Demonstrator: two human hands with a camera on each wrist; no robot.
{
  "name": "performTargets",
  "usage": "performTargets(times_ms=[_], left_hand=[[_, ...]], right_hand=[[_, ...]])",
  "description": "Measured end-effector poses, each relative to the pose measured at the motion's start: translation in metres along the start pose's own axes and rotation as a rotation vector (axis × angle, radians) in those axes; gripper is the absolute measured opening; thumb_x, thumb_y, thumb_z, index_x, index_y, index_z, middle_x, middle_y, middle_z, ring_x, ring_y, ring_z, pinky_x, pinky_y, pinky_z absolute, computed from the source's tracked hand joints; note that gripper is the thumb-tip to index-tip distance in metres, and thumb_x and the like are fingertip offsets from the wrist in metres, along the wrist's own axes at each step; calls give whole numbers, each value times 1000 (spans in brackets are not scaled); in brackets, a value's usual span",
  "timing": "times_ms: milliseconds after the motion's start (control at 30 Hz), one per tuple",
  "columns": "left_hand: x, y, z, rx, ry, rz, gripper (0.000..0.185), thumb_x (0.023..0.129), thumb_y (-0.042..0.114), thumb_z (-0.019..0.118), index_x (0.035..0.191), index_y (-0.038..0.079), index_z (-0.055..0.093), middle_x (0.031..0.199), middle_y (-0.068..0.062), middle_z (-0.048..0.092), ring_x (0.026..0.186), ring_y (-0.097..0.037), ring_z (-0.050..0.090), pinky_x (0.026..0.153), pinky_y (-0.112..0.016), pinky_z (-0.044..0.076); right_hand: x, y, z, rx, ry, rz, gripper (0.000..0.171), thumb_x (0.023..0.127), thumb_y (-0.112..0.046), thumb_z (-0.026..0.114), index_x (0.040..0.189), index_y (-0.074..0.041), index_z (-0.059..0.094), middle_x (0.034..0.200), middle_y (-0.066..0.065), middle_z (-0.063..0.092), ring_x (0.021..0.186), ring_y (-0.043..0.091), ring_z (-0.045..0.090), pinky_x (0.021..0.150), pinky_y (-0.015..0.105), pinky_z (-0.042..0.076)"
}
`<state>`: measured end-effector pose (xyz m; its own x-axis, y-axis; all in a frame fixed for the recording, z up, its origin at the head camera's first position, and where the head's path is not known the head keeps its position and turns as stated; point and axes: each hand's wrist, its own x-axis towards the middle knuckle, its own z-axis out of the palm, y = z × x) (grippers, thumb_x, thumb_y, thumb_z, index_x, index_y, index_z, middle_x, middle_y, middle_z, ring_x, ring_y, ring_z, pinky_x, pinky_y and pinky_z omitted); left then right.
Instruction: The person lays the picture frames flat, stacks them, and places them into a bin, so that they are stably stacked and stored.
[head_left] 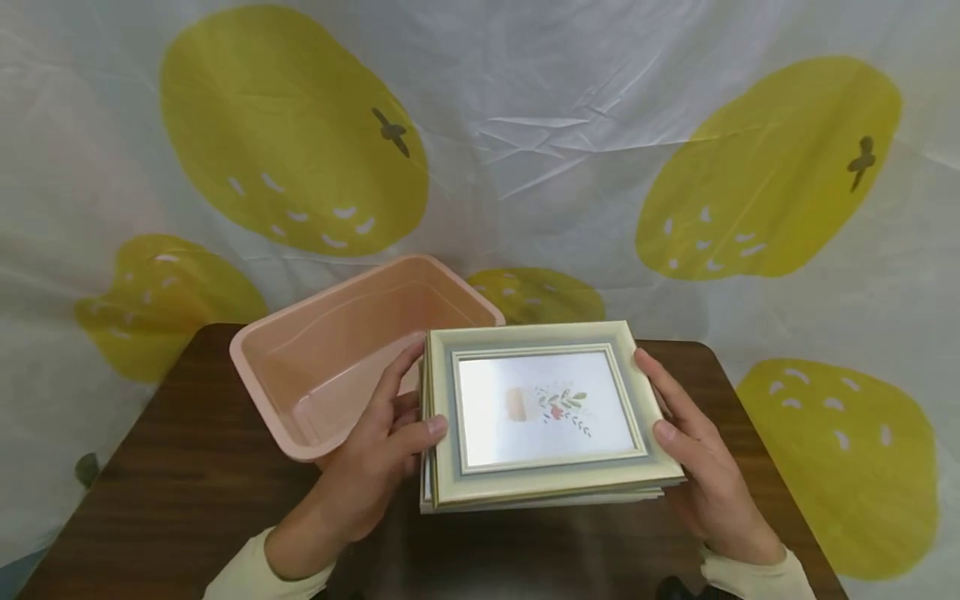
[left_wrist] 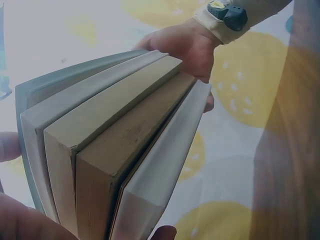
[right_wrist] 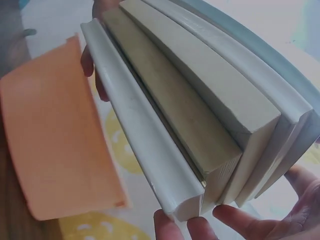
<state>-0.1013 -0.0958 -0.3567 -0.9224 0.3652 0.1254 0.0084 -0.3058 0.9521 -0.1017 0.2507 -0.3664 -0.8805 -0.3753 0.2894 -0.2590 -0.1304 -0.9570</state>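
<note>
Both hands hold a stack of picture frames in front of the body, above the table. On top lies a cream and grey frame (head_left: 442, 400) with a floral picture (head_left: 558, 408) behind shiny glazing. My left hand (head_left: 375, 454) grips the stack's left side, thumb on the top frame's border. My right hand (head_left: 708, 467) grips the opposite side. In the left wrist view, the stack (left_wrist: 112, 107) shows several thick white, cream and tan edges. The right wrist view shows the same stack (right_wrist: 195, 85) edge-on, with right-hand fingers (right_wrist: 240, 220) at its near end.
A pink plastic bin (head_left: 337, 333) stands on the table behind and left of the stack, partly covered by the left hand and frames. The dark wooden table (head_left: 150, 483) meets a white curtain (head_left: 525, 167) printed with yellow fruit.
</note>
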Motion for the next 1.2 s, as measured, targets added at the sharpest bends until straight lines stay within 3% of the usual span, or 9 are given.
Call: performTargets(times_ms=[100,233,400,533,733,967,1200], left_hand=[[5,10,-2,24,31,3,81,100,16,57,169,31,17,148,-29,42,120,-26,63,84,-42,62],[11,18,-7,26,82,-1,79,102,19,55,168,41,16,155,-22,33,118,-27,66,85,-42,63],[16,21,-15,49,122,66,75,108,14,51,168,44,18,163,-12,19,111,-25,70,80,-38,64],[18,22,-22,66,96,97,70,110,12,49,169,38,21,166,-8,21,113,-23,70,81,-39,65],[23,32,-39,158,78,106,64,110,16,46,167,34,21,165,-4,31,132,-25,57,88,-44,62],[27,55,-52,176,91,44,69,105,20,48,164,36,16,162,-9,25,138,-34,45,86,-49,59],[30,67,-75,162,57,8,70,104,18,50,159,41,14,157,-11,27,120,-22,63,81,-43,64]], right_hand=[[14,-7,2,-5,14,-9,62,111,-8,26,171,-20,17,173,7,22,118,15,67,91,28,60],[32,-10,4,16,6,4,61,112,-12,30,171,-24,18,170,10,23,105,14,71,86,28,61],[53,-5,7,9,1,22,59,113,-17,33,171,-28,20,166,9,29,96,11,71,82,26,60],[63,-1,8,22,-6,28,59,113,-18,34,171,-27,21,164,11,32,94,11,71,80,26,60],[83,-2,15,37,-44,54,60,114,-20,37,170,-29,21,167,14,29,96,11,72,80,27,61],[107,-6,22,34,-49,69,60,113,-22,40,170,-31,23,168,14,28,98,12,71,79,27,60],[135,-3,31,100,-68,94,63,109,-19,40,169,-31,25,168,12,29,93,12,72,72,27,60]])
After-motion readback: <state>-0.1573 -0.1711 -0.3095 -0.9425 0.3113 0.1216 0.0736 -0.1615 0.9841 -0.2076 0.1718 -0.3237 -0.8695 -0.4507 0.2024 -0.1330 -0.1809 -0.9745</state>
